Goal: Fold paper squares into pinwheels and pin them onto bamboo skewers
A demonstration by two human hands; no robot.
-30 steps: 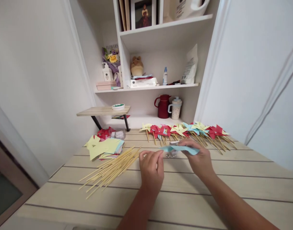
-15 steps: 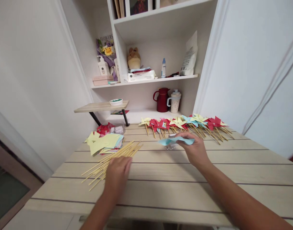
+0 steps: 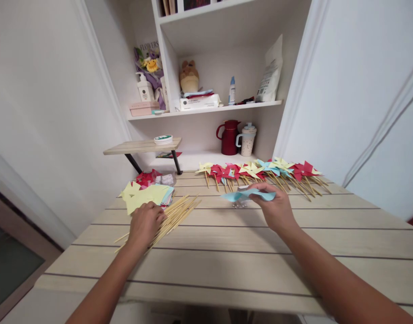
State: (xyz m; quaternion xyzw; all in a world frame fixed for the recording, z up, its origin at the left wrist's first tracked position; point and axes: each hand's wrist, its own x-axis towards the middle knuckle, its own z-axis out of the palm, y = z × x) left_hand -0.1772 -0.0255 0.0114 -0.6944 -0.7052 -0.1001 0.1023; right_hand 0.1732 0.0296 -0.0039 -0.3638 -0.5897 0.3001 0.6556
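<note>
Pale wooden planks form the table (image 3: 226, 252), set against white walls and a white shelf unit (image 3: 223, 108) at 12 o'clock. On the lower shelf level stand a red jug (image 3: 228, 137) and a speckled cup (image 3: 247, 140); a small wooden riser (image 3: 142, 146) at 10 o'clock carries a round tin (image 3: 163, 139).

Left hand (image 3: 144, 223), at 9 o'clock of the table's middle, lies palm down on the bundle of bamboo sticks (image 3: 174, 213), fingers curled onto them; whether a stick is actually pinched cannot be told. Just beyond the hand, at its 12 o'clock, sits a stack of yellow, blue and red paper squares (image 3: 147, 198), with crumpled red paper (image 3: 148, 177) behind it.

Right hand (image 3: 274, 210), at 1 o'clock of the table's middle, grasps a light blue paper pinwheel (image 3: 247, 195) between thumb and fingers, holding it just above the planks; small clear pins (image 3: 239, 205) lie beneath its left half.

Finished pinwheels (image 3: 260, 170) in yellow, red and blue, each on a stick, lie in a row along the far edge, from 12 to 2 o'clock, near the right hand but apart from it.
</note>
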